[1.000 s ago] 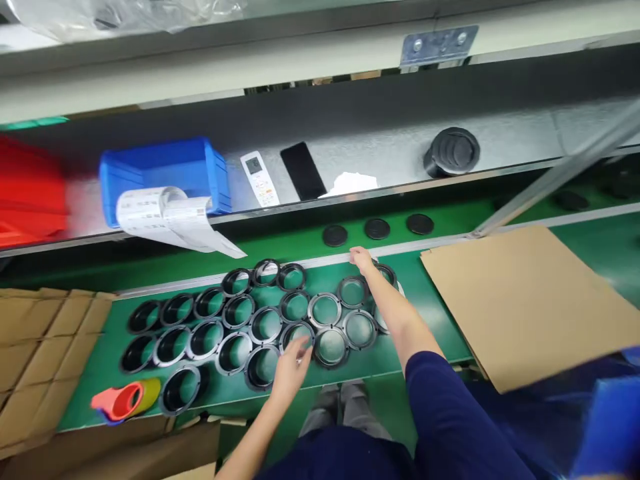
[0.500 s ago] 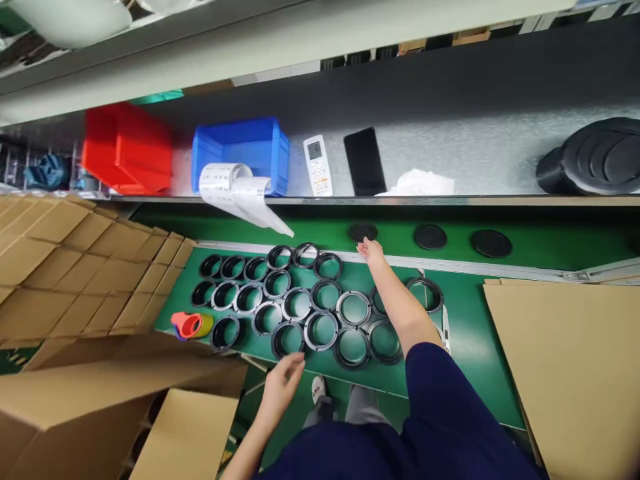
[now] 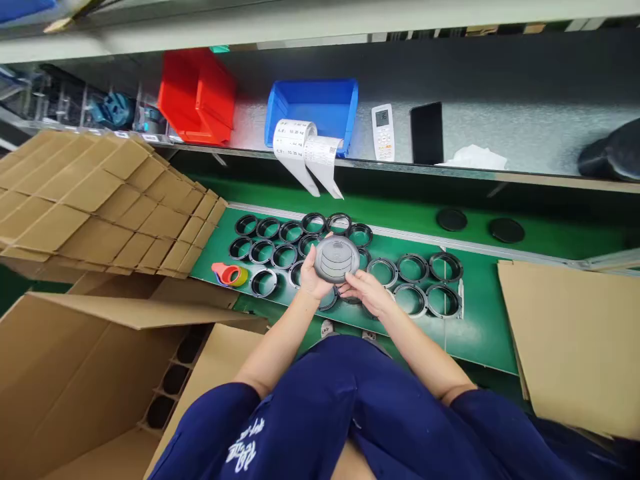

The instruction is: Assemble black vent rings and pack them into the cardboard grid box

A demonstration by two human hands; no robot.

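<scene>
A round black air vent disc (image 3: 337, 259) with curved slats is held up over the bench between both hands. My left hand (image 3: 314, 277) grips its left edge, thumb along the rim. The fingers of my right hand (image 3: 367, 291) pinch its lower right edge. Below and around them, several black rings (image 3: 411, 268) lie in rows on the green bench top (image 3: 480, 313); the hands and disc hide some of these. Two more black discs, a left one (image 3: 452, 220) and a right one (image 3: 507, 230), lie at the back of the bench.
On the shelf are a red bin (image 3: 200, 100), a blue bin (image 3: 313, 100) with a label strip (image 3: 300, 147), a white remote (image 3: 383, 133) and a phone (image 3: 427, 133). Cardboard dividers (image 3: 100, 200) and an open carton (image 3: 75, 360) stand left; flat cardboard (image 3: 575, 340) lies right.
My right hand has brought a black disc from the back of the bench toward me. My left hand has come up to hold it too. The view has shifted left.
</scene>
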